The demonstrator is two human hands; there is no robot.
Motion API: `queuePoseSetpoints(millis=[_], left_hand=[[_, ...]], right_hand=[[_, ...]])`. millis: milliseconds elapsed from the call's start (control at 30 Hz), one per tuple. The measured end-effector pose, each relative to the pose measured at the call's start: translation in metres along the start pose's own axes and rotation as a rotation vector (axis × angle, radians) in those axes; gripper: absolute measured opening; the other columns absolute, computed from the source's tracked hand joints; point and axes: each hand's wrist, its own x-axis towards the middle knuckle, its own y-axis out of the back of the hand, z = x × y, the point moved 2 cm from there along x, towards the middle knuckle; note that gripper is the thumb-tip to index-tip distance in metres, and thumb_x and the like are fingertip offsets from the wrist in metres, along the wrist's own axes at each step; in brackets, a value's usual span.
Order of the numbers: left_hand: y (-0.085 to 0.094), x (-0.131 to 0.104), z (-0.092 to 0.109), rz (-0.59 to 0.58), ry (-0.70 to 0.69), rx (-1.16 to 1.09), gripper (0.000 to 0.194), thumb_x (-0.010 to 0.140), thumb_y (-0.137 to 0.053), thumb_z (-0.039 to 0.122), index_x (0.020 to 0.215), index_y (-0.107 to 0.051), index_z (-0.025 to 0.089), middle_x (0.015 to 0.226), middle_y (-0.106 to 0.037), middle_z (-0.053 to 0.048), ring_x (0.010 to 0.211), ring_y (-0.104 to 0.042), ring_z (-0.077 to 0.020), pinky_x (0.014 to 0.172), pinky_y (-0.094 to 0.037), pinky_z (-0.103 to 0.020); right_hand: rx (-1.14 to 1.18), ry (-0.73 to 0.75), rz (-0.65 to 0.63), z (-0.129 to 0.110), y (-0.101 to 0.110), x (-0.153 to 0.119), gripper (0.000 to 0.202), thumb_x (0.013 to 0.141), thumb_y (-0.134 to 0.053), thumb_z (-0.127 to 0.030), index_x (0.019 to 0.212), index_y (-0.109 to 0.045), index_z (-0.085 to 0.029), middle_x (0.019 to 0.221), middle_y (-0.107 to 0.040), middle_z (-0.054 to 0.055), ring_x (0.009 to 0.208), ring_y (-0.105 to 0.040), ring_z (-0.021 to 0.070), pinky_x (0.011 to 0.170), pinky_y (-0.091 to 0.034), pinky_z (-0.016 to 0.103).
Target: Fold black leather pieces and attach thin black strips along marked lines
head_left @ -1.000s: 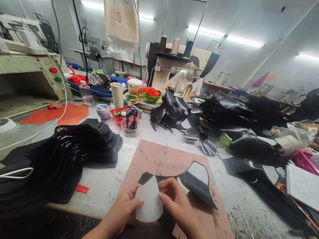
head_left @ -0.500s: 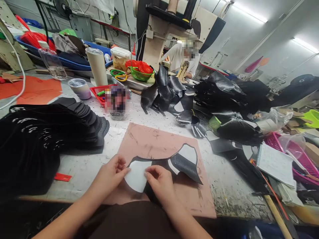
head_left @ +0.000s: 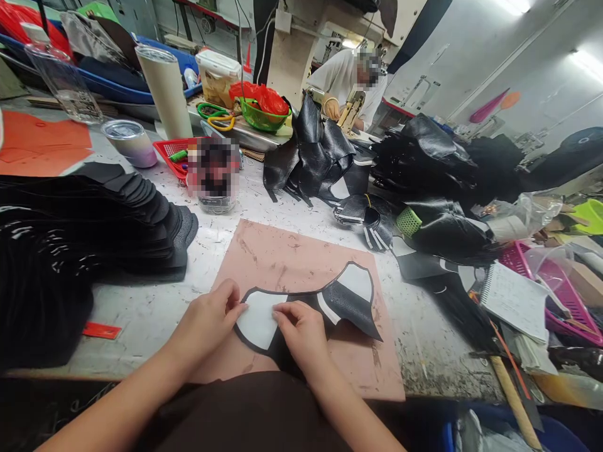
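A curved black leather piece (head_left: 306, 298) lies on a pinkish-brown board, with a white backing patch (head_left: 257, 320) on its left end. Around the patch's top, left and lower edges a black border shows. At the left edge of the patch, my left hand (head_left: 207, 320) is closed, thumb and finger pinched together. My right hand (head_left: 304, 333) is also closed, its fingertips on the patch's right edge. Farther right on the leather are a narrow white strip (head_left: 328, 309) and a second white patch (head_left: 355, 281), neither touched by my hands.
Stacked black pieces (head_left: 103, 232) stand left of the board (head_left: 277, 251). Black leather parts (head_left: 325, 150) heap up behind it. To the right are a notebook (head_left: 516, 304), a pink basket (head_left: 579, 307) and a wooden-handled tool (head_left: 516, 402). Another person (head_left: 339, 81) sits beyond at a machine.
The white patch's left and lower edges now sit inside the black border, where white reached the edge before. Both hands stay close to the patch. The camera view has tipped downward slightly.
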Motion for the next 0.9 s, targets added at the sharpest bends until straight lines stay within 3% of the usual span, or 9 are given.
queuePoseSetpoints(millis=[400, 567, 700, 767, 900], left_hand=[[-0.007, 0.004, 0.002, 0.017, -0.009, 0.149, 0.013, 0.08, -0.044, 0.031, 0.07, -0.04, 0.023, 0.059, -0.052, 0.004, 0.053, -0.05, -0.0152, 0.052, -0.032, -0.025], [-0.008, 0.004, 0.005, 0.073, -0.267, 0.322, 0.017, 0.083, -0.039, 0.023, 0.074, -0.053, 0.021, 0.072, -0.053, -0.001, 0.065, -0.05, -0.0166, 0.049, -0.029, -0.026], [-0.007, 0.004, -0.005, 0.147, -0.486, 0.342, 0.025, 0.085, -0.038, 0.019, 0.072, -0.06, 0.022, 0.071, -0.051, -0.002, 0.071, -0.048, -0.017, 0.063, -0.037, -0.028], [-0.005, 0.002, -0.012, 0.134, -0.512, 0.328, 0.02, 0.084, -0.042, 0.019, 0.08, -0.062, 0.023, 0.074, -0.053, -0.002, 0.074, -0.048, -0.0172, 0.067, -0.038, -0.03], [0.001, -0.009, -0.018, 0.113, -0.501, 0.318, 0.02, 0.079, -0.053, 0.019, 0.095, -0.062, 0.027, 0.083, -0.056, -0.002, 0.082, -0.05, -0.0189, 0.072, -0.039, -0.032]], right_hand=[[-0.106, -0.026, -0.045, -0.001, -0.001, 0.004, 0.013, 0.075, -0.059, -0.013, 0.077, -0.07, -0.019, 0.077, -0.066, 0.003, 0.074, -0.062, 0.016, 0.071, -0.048, 0.027], [-0.441, 0.131, 0.049, 0.001, -0.001, 0.001, 0.021, 0.079, -0.053, -0.017, 0.094, -0.068, -0.02, 0.084, -0.053, 0.005, 0.065, -0.055, 0.0126, 0.056, -0.045, 0.023], [-0.687, 0.212, 0.076, 0.002, 0.003, -0.002, 0.019, 0.08, -0.057, -0.024, 0.096, -0.067, -0.025, 0.077, -0.052, 0.003, 0.064, -0.053, 0.0151, 0.045, -0.037, 0.021], [-0.736, 0.238, 0.049, 0.001, 0.004, -0.005, 0.027, 0.074, -0.065, -0.032, 0.101, -0.065, -0.026, 0.078, -0.054, 0.004, 0.067, -0.054, 0.0172, 0.045, -0.037, 0.023], [-0.777, 0.282, 0.016, -0.002, 0.003, -0.012, 0.062, 0.058, -0.076, -0.049, 0.111, -0.06, -0.02, 0.088, -0.057, 0.008, 0.073, -0.054, 0.0223, 0.054, -0.045, 0.03]])
